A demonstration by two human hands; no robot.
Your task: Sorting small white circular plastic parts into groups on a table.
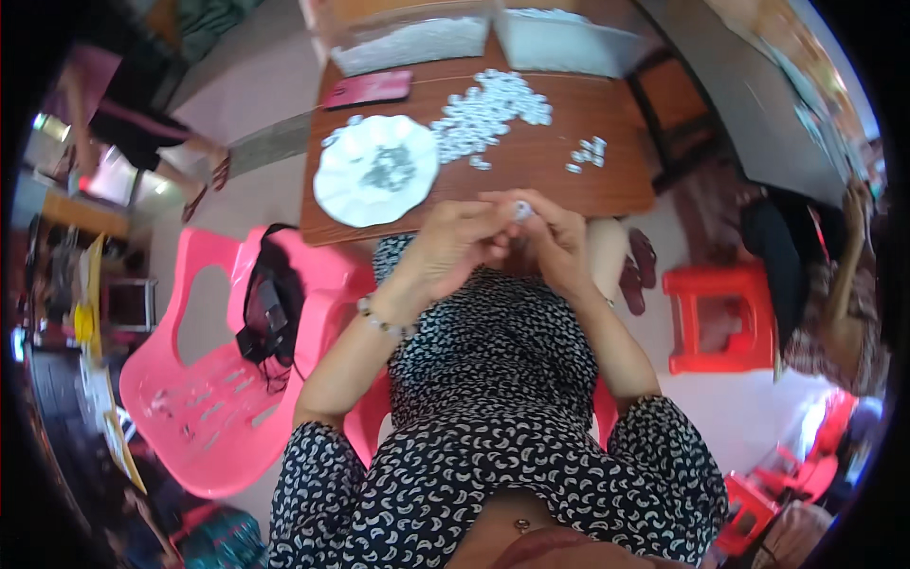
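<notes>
Both my hands meet just in front of the table's near edge. A small white part (521,211) is pinched between the thumb and fingers of my right hand (557,245). The fingers of my left hand (453,245) are closed and press up against that part from the left. What they pinch, if anything, is too small to make out. Beyond them, a white wavy-rimmed plate (332,194) holds a heap of tiny greyish, see-through pieces (389,169). A pile of small white parts (483,109) spreads across the table, with several more (588,154) lying apart on the right.
On the brown table (607,194) lies a pink flat case (372,88). Two clear bins of white pieces, the left bin (412,45) and right bin (569,43), stand at the back. A pink chair (204,417) is at left, a red stool (720,318) at right. Other people are on both sides.
</notes>
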